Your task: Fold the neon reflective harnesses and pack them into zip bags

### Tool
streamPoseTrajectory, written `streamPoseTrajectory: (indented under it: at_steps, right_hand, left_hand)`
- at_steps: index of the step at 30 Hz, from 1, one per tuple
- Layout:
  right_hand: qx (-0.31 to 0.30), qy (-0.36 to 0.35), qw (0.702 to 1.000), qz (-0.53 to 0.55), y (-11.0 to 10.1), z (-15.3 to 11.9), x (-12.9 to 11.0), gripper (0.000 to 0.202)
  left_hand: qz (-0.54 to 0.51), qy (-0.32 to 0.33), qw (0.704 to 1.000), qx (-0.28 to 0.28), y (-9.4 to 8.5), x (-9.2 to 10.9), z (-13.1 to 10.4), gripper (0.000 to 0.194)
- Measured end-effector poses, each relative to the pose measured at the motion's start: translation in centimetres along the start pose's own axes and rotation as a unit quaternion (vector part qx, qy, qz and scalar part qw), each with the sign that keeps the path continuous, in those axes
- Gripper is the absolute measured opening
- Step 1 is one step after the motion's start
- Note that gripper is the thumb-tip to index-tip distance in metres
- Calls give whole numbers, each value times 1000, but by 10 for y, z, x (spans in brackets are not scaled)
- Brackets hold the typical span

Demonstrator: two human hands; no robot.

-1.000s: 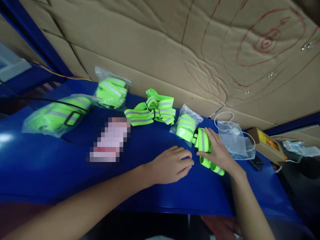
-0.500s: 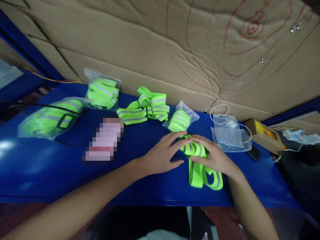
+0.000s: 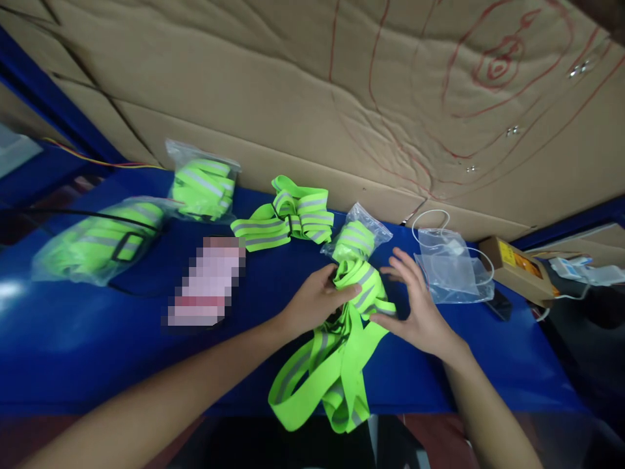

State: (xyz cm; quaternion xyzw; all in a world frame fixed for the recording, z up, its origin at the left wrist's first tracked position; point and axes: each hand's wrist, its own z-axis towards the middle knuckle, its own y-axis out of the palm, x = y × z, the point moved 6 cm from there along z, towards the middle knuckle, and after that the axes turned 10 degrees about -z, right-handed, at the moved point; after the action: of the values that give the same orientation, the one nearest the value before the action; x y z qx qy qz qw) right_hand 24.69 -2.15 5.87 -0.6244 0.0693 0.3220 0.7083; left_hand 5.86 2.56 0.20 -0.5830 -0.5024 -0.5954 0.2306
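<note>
A bundle of neon-green reflective strap with silver stripes is gripped in my left hand, the thumb lying across its front. Loops of the same strap hang below, down to the table's front edge. On the bundle's right side, my right hand is open with fingers spread; its thumb is close to the strap, and contact is hard to make out. Just behind the bundle, a clear bag with rolled green strap lies on the table. Another loose green strap with a black buckle rests farther back.
Two clear bags of green straps lie at the left, beside a pixelated rectangular item. At right are clear plastic bags, a white cable, a dark phone-like object and a cardboard box. Cardboard lines the back of the blue table.
My left hand has closed on the strap bundle, which has shifted and turned. Its loops now hang farther left and nearer me. My right hand has come off the bundle and opened.
</note>
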Motion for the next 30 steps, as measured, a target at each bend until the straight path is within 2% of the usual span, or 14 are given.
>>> streamPoseTrajectory:
  at_steps: [3,5,9,12,14,16,18,20,21,23,25,26,28,30]
  right_hand:
    - [-46,-23,993,-109,16,-2,-10,91]
    - [-84,-27,984,-152,29,-3,-12,99]
    - [-57,-70,973,-213,43,-3,-19,116]
    - [-2,-142,969,-203,41,-8,-30,100]
    - [25,-166,975,-142,34,-15,-34,83]
    - [53,-114,991,-42,23,-19,-28,66]
    - [80,31,992,92,15,-21,-8,42]
    - [86,206,942,252,19,-27,14,23]
    - [81,277,899,328,24,-29,22,25]
    - [58,367,817,441,37,-31,26,37]
    - [39,399,771,495,44,-29,23,42]
    - [30,394,767,505,45,-27,21,44]
    - [14,350,788,506,42,-21,16,53]
    - [-2,274,835,477,36,-16,12,67]
  left_hand:
    - [19,35,999,33,-3,4,-3,37]
    - [72,77,993,58,-6,8,-5,33]
    - [122,126,981,80,-7,16,-7,24]
    - [17,47,996,68,-5,10,-5,25]
    - [-48,-23,997,47,-2,5,-7,31]
    - [-43,-13,998,36,-2,10,-9,42]
    - [31,95,994,53,-8,26,-14,45]
    - [121,227,963,75,-11,42,-22,32]
    - [159,279,944,73,-9,48,-26,39]
    - [210,337,917,22,-1,50,-31,73]
    - [226,338,912,-52,9,45,-30,82]
    - [226,322,916,-75,11,42,-29,81]
    - [218,271,934,-80,11,36,-24,77]
    - [198,216,954,-57,6,32,-19,79]
